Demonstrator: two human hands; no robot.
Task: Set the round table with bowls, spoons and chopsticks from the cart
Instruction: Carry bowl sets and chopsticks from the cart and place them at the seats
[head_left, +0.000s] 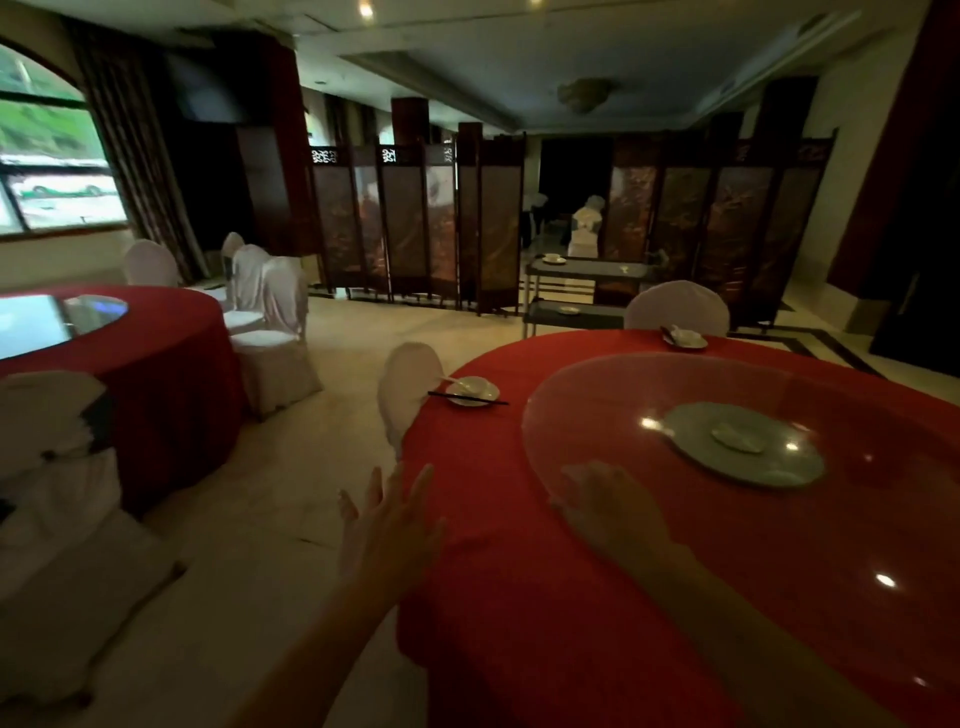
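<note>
My left hand (389, 519) is hovering wide open and empty at the table (498, 597) edge. My right hand (613, 506) is lying flat and empty on the turntable (597, 410) rim. A bowl (472, 388) and chopsticks (483, 400) are sitting ahead, the cart (587, 270) well beyond.

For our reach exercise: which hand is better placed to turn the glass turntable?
Right. The right hand lies open on the glass turntable rim; the left hand hovers at the table edge.

A turntable (597, 415) sits on the round table (493, 545), bearing a plate (691, 427). One bowl (471, 389) lies at the table's left edge, another bowl (685, 339) at its far edge; the cart (587, 270) stands behind.
</note>
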